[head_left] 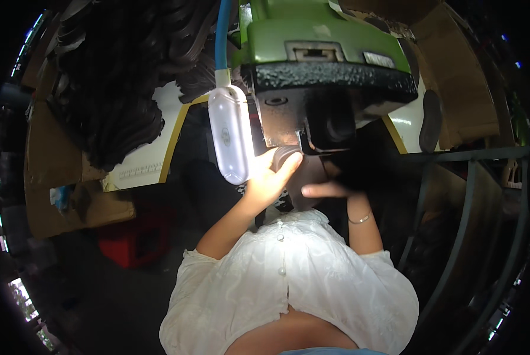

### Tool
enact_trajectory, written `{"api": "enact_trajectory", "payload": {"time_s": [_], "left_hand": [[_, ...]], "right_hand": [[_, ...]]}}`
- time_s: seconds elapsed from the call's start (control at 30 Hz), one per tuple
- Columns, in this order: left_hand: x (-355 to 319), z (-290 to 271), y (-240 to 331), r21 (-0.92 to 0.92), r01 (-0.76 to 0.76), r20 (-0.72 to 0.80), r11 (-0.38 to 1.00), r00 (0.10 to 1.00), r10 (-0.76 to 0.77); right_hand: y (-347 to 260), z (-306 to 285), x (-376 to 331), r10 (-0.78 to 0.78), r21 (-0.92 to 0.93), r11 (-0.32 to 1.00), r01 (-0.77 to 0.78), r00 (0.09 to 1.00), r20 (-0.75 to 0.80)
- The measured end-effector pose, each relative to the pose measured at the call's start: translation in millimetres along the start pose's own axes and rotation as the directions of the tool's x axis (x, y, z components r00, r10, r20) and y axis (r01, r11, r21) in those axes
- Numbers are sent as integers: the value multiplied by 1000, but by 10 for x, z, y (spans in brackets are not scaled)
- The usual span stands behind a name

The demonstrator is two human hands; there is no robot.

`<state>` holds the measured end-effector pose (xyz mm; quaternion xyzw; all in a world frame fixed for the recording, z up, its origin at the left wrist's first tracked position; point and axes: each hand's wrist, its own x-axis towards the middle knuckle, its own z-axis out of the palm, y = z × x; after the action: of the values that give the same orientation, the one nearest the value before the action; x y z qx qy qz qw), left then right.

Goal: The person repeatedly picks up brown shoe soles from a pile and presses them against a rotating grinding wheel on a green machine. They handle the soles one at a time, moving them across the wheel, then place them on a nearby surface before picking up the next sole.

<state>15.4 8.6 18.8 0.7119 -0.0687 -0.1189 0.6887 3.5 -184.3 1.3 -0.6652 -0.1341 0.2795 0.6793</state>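
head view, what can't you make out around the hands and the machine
- Dark piece between left hand and right hand: shadowed, kind unclear.
- Machine: top cut off by the frame edge.
- Working point under the machine: black, nothing resolves.
- Right hand grip: fingers in shadow, blurred.
- Lamp glare washes out the left palm.
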Motion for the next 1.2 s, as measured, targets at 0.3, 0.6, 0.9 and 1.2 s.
{"api": "enact_trajectory", "payload": {"time_s": [0.3, 0.6, 0.9, 1.2], "left_hand": [[-185, -134, -74, -256, 17, -45, 967, 999, -30], [-310, -734, -366, -207, -51, -118, 977, 993, 27], [-475, -1069, -537, -342, 65, -249, 937, 956, -157], [-740, -1313, -759, -330, 373, 171, 867, 927, -334]], "right_hand": [[299, -574, -713, -125, 232, 904, 359, 741, -660], [-18, -121, -253, -237, 78, 931, 356, 753, -614], [-114, 105, 20, -357, -38, 927, 374, 845, -399], [-440, 205, 356, -397, -192, 915, 355, 880, -260]]}}
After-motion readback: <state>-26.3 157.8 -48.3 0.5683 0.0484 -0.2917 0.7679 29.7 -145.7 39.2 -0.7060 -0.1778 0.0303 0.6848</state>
